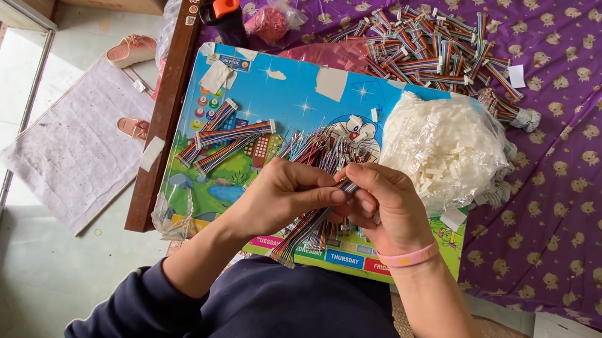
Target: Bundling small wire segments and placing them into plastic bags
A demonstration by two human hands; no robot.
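My left hand (290, 194) and my right hand (384, 205) meet over a colourful cartoon board (249, 95) on my lap. Both pinch one multicoloured ribbon cable (305, 230), which hangs down toward my body from between the fingers. My right wrist wears a pink band (408, 257). Just behind my hands lies a loose heap of similar cables (318, 148). Three more ribbon cables (221, 137) lie side by side on the board's left part. A clear bag of small white plastic pieces (447, 144) rests on the board's right end, next to my right hand.
A large pile of ribbon cables (435, 52) lies on the purple patterned cloth (581, 163) beyond the board. A black bottle with an orange cap (224, 13) and a small bag of red bits (268, 22) sit at the far left. A wooden edge (169, 101), mat and sandals are left.
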